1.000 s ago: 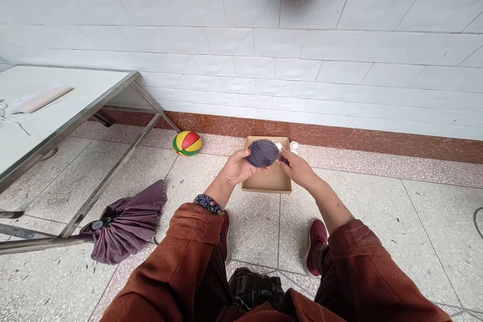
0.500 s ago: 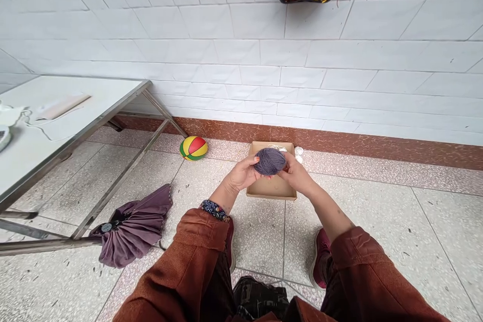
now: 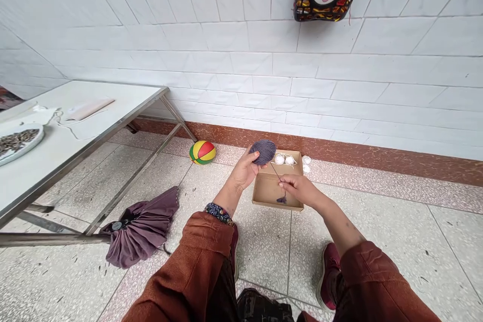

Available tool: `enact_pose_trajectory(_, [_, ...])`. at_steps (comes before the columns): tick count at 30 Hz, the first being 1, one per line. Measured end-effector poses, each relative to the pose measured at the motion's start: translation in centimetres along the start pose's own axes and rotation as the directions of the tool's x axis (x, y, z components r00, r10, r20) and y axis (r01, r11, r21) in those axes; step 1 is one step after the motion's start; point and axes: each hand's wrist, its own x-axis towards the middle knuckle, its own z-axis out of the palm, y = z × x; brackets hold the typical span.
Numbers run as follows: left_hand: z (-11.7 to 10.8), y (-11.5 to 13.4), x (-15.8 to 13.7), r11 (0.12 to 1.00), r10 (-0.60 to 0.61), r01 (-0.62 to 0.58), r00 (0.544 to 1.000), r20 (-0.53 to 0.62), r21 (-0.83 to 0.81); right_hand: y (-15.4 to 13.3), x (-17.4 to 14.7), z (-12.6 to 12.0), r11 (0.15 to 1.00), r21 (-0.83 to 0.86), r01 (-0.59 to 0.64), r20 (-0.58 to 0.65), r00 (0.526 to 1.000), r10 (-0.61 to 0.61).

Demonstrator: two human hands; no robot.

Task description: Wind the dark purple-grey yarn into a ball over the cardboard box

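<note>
A dark grey-purple ball of yarn (image 3: 263, 152) rests in my left hand (image 3: 244, 170), the thumb across its front. Lower and to the right, my right hand (image 3: 300, 188) pinches a strand of yarn (image 3: 276, 173) that runs down from the ball. Below those fingers the strand ends in a small dark tuft (image 3: 281, 200). Both hands are above an open cardboard box (image 3: 271, 187) on the floor. Small white balls (image 3: 284, 159) with white string lie in its far part.
More white balls (image 3: 306, 164) sit right of the box. A striped ball (image 3: 203, 152) lies by the wall. At left stand a metal-framed table (image 3: 124, 105) with a plate (image 3: 18, 146) and a purple folded cloth item (image 3: 141, 231). A black basket (image 3: 328, 10) hangs on the wall.
My right hand has left the yarn ball and moved down and right, drawing out a strand. The left hand still holds the ball. The view has shifted, showing more of the box.
</note>
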Motion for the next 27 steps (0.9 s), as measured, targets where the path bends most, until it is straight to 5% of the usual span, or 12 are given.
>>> enact_pose_trajectory(5, [-1.1,-0.4,0.6,0.932,0.022,0.026,0.991,-0.129,0.361,-2.1,-0.7,-0.8,0.979,0.161,0.123,0.049,0.990,-0.132])
enact_pose_trajectory(8, [-1.2,-0.8,0.4,0.792,0.026,0.008,0.999,-0.046,0.611,-2.6,-0.8,-1.4,0.966,0.221,0.133,-0.101,0.988,-0.113])
enact_pose_trajectory(10, [-0.8,-1.0,-0.2,0.760,-0.096,0.034,0.994,0.060,0.649,-2.5,-0.6,-1.8,0.966,0.219,0.138,-0.216,0.972,-0.090])
enact_pose_trajectory(13, [0.5,-1.0,-1.3,0.812,-0.294,0.119,0.929,0.225,0.572,-2.0,-0.2,-2.1,0.972,0.212,0.102,-0.333,0.943,-0.026])
enact_pose_trajectory(18, [2.3,-1.0,-1.9,0.960,-0.278,0.259,0.852,0.443,0.104,-1.0,0.3,-1.5,0.967,0.255,0.019,-0.262,0.964,0.050])
enact_pose_trajectory(22, [2.1,-1.1,-1.1,0.965,-0.175,0.233,0.912,0.370,-0.118,-0.6,0.1,-0.6,0.975,0.216,-0.054,-0.175,0.980,0.093])
enact_pose_trajectory(27, [1.5,-1.1,-0.2,0.978,-0.166,0.185,0.969,0.183,-0.092,-1.3,-0.8,-1.0,0.985,0.166,0.036,-0.143,0.990,-0.012])
